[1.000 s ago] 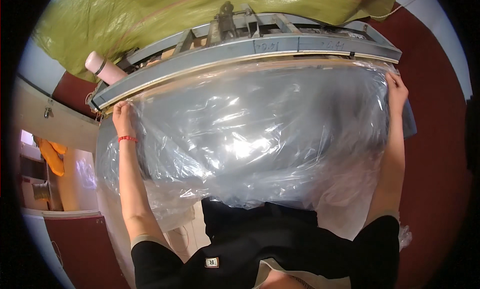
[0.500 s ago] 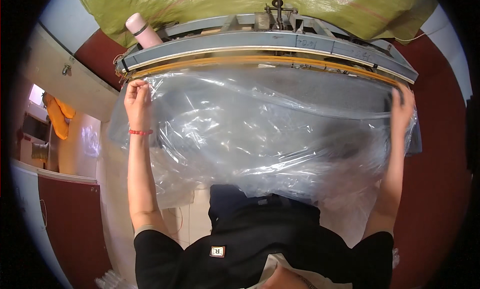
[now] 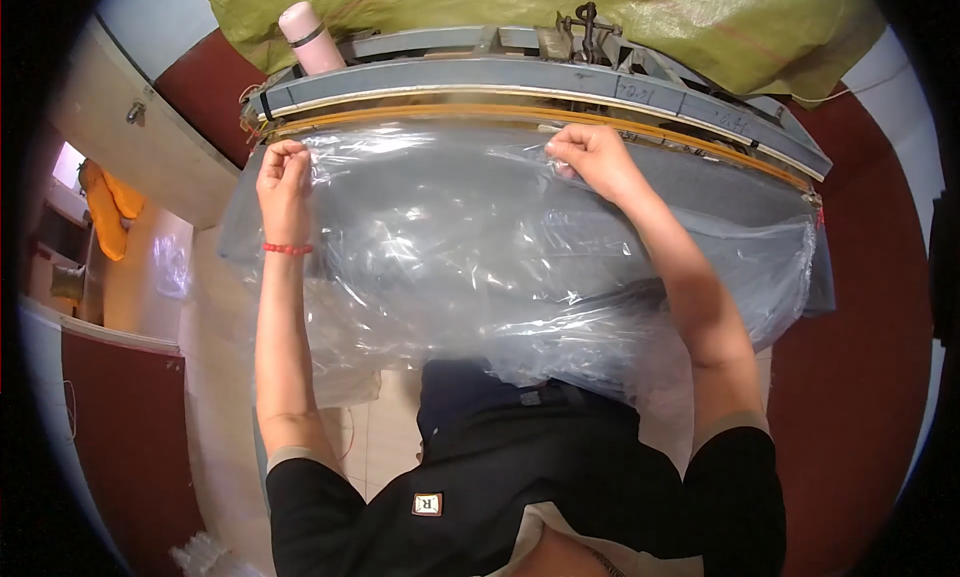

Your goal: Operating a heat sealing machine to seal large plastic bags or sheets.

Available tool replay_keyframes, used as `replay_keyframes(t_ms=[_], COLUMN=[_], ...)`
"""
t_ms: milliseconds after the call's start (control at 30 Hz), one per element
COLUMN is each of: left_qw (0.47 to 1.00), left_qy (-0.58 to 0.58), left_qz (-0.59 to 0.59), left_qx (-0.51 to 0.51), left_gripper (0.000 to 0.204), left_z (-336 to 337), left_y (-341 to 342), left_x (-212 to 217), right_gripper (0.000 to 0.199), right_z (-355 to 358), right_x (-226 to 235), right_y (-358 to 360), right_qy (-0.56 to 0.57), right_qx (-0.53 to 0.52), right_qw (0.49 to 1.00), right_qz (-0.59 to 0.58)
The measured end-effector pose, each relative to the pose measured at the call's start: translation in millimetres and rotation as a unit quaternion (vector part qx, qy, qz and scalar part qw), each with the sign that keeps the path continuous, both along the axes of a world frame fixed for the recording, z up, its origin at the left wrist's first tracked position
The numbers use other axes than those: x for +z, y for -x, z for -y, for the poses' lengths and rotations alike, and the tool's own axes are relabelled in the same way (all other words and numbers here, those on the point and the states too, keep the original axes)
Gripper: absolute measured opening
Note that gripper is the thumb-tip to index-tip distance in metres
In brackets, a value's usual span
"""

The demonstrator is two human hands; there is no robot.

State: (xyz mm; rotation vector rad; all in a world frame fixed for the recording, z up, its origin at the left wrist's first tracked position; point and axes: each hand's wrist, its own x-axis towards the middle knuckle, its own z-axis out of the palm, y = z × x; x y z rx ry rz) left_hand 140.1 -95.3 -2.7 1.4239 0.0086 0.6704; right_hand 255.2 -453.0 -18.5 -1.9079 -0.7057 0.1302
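Observation:
A large clear plastic sheet [image 3: 420, 247] lies spread over a grey work surface [image 3: 700, 177], its near part hanging down toward my body. At the sheet's far left corner my left hand [image 3: 285, 177] is closed, pinching the edge between thumb and fingers. Around that wrist is a red bead bracelet [image 3: 288, 248]. My right hand [image 3: 590, 157] is closed on the far edge right of the middle, thumb against fingertips. Whether the sheet has one layer or two I cannot tell. Just beyond both hands runs an orange strip [image 3: 480, 111] along a long metal bar [image 3: 470, 75].
On the frame behind the bar a pink bottle [image 3: 312, 42] leans, and a dark metal clamp [image 3: 588, 37] stands further right. A yellow-green woven cover [image 3: 700, 17] hangs at the back. To the left is a cabinet with orange things [image 3: 108, 212] beyond it.
My right hand has moved left from the far right corner to right of the middle and now pinches the sheet's edge. My left hand keeps its hold at the left corner.

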Motion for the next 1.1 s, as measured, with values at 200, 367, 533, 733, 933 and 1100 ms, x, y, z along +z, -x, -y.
replay_keyframes(t_ms=[200,367,533,733,933,1100], left_qw=[1.0,0.999,1.0,0.999,0.997,0.993], left_qy=[-0.004,-0.014,0.006,-0.002,0.059,0.103], left_qz=[-0.012,-0.001,-0.004,-0.044,-0.031,-0.036], left_qx=[0.025,0.035,-0.007,0.027,0.025,0.045], left_gripper=[0.005,0.005,0.018,0.017,0.014,0.018], left_z=[4,5,8,-24,-33,-37], left_y=[-2,-5,-1,-7,-19,-32], left_x=[-2,-1,9,-4,-17,-31], right_gripper=[0.016,0.014,0.017,0.024,0.008,0.013], right_z=[3,10,26,70,103,120], right_x=[24,29,44,20,1,-12], right_y=[2,1,8,7,13,11], right_qy=[-0.024,-0.047,-0.042,0.097,0.128,0.01], right_qx=[-0.037,-0.026,0.051,0.089,-0.027,-0.108], right_qw=[0.996,0.998,0.997,0.991,0.987,0.994], right_qz=[-0.082,-0.014,-0.043,-0.005,0.094,0.016])
